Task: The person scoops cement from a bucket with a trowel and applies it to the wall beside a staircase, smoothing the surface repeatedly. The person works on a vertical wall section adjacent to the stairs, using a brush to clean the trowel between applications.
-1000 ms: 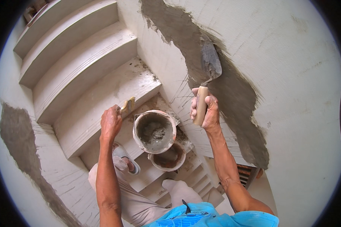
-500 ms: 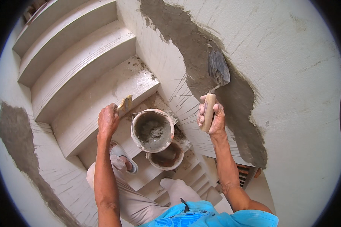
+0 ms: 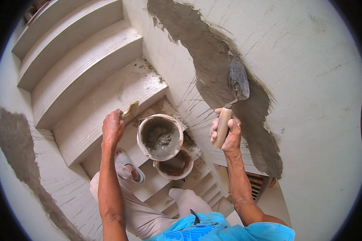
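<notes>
In my right hand a pointing trowel is gripped by its pale handle, fingers wrapped round it. Its grey, mortar-smeared blade lies against the wet mortar patch that runs diagonally down the right wall. My left hand is closed on what looks like a small brush with a yellowish, mortar-stained end, held above the stair tread. Between my hands stands a bucket with grey mortar inside. Partly hidden below it is a second bucket with a brownish, wet-looking inside.
Curved white stairs rise to the upper left, and more steps descend below the buckets. Another mortar patch marks the left wall. My sandalled foot rests on a step beside the buckets. A dark slatted opening lies at lower right.
The trowel has moved slightly right and down along the mortar patch, with my right hand moving slightly down. My left hand still holds the brush in nearly the same place.
</notes>
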